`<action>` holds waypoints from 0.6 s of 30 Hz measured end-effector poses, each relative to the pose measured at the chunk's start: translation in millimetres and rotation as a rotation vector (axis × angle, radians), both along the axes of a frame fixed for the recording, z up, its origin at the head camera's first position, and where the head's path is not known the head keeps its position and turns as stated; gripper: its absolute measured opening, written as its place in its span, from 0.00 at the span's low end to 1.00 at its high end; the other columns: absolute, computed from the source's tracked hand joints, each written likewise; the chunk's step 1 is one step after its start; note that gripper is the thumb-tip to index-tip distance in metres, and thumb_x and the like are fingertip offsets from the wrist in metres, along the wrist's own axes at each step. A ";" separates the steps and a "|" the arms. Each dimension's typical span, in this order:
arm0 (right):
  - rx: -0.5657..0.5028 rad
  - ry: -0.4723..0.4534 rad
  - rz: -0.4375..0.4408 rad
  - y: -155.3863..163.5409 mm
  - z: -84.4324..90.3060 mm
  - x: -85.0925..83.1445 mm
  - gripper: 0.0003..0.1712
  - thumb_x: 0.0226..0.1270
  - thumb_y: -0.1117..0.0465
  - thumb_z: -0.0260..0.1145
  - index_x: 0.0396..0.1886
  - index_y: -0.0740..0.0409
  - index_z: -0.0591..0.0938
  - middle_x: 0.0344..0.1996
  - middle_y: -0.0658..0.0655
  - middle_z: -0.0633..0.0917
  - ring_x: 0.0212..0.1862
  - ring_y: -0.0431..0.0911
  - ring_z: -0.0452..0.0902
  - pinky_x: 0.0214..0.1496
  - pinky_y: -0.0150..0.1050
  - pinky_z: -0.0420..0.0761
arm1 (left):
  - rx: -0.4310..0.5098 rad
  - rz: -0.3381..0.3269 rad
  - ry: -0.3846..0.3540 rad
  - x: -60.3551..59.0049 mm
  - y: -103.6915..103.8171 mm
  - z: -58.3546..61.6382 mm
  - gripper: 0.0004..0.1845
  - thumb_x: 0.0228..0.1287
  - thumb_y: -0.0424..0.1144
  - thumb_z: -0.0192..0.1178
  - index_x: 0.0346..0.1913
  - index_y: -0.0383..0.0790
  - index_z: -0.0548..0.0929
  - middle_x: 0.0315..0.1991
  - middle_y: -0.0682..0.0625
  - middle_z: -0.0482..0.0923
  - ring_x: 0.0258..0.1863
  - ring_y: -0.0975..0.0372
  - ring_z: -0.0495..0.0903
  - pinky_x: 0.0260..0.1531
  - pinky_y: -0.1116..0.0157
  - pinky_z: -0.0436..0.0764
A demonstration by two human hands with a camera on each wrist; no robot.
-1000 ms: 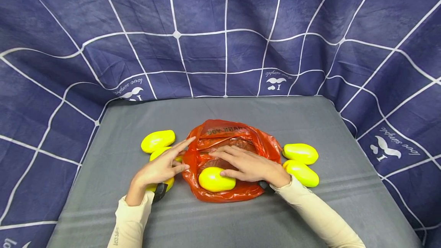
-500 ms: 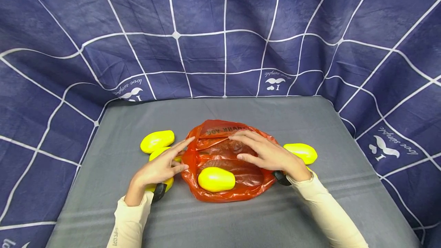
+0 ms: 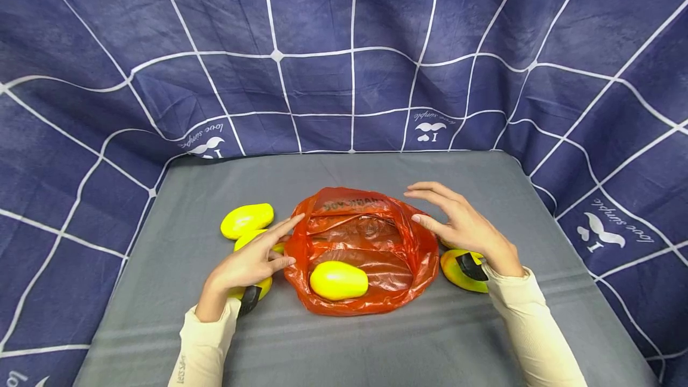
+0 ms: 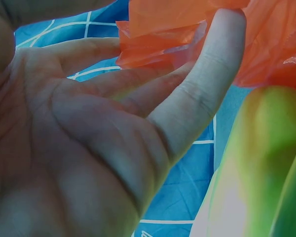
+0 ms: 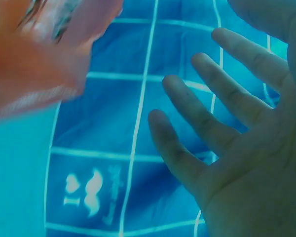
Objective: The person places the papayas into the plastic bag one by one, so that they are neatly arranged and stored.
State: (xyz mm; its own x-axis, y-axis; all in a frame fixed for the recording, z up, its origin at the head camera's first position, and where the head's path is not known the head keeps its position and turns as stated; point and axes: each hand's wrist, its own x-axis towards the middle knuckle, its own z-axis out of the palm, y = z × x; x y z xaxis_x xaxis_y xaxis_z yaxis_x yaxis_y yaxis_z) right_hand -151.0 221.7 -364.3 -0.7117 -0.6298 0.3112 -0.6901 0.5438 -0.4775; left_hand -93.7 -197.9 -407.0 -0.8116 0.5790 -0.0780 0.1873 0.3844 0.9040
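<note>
A red plastic bag (image 3: pixel 355 309) lies spread with its mouth facing up, dark lettering on its far side. Inside, near the front left, rests a yellow oblong fruit (image 3: pixel 338 280). My left hand (image 3: pixel 248 264) is at the bag's left edge, fingers extended and touching the red plastic; the left wrist view shows the fingertips against the bag (image 4: pixel 271 44). My right hand (image 3: pixel 464 226) hovers by the bag's right edge with spread fingers and holds nothing. In the right wrist view, the hand (image 5: pixel 237 128) is apart from the blurred bag (image 5: pixel 34 74).
Left of the bag lie several yellow fruits (image 3: pixel 247 221), partly covered by my left hand and wrist. Another fruit (image 3: pixel 457 273) lies under my right wrist, with one more mostly hidden behind the hand. A blue gridded cloth (image 3: pixel 322 82) surrounds the grey table (image 3: pixel 344 351).
My right hand has left the fruit in the bag and moved right and away, out past the bag's right edge. My left hand has stayed at the left edge.
</note>
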 end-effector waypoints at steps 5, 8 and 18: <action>-0.011 0.022 -0.063 26.4 -9.2 -3.1 0.26 0.65 0.63 0.72 0.63 0.47 0.80 0.63 0.50 0.78 0.64 0.46 0.74 0.68 0.20 0.61 | 0.012 -0.005 -0.002 0.0 -0.4 -0.5 0.45 0.67 0.25 0.61 0.81 0.45 0.50 0.80 0.36 0.44 0.36 0.58 0.85 0.40 0.63 0.86; 0.004 0.033 -0.100 40.6 -16.5 -4.1 0.26 0.64 0.63 0.72 0.62 0.48 0.80 0.62 0.51 0.79 0.62 0.47 0.75 0.68 0.18 0.60 | -0.007 -0.006 0.024 1.7 -0.7 -0.9 0.44 0.67 0.25 0.61 0.80 0.48 0.52 0.80 0.35 0.43 0.43 0.54 0.86 0.43 0.67 0.85; 0.090 0.009 -0.187 83.2 -39.3 -2.2 0.24 0.60 0.63 0.75 0.57 0.50 0.84 0.60 0.56 0.79 0.61 0.55 0.74 0.63 0.42 0.67 | -0.036 -0.019 0.115 2.5 -1.3 -2.5 0.41 0.67 0.26 0.62 0.79 0.49 0.58 0.79 0.30 0.44 0.53 0.48 0.84 0.47 0.68 0.84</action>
State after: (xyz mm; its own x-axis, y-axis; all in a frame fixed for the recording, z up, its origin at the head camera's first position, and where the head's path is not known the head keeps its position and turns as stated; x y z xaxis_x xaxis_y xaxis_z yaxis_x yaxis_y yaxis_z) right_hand -153.2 304.9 -403.6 -0.8160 -0.5130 0.2665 -0.5775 0.7030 -0.4151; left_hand -91.2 -199.2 -409.5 -0.8056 0.5925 -0.0058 0.2966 0.4117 0.8617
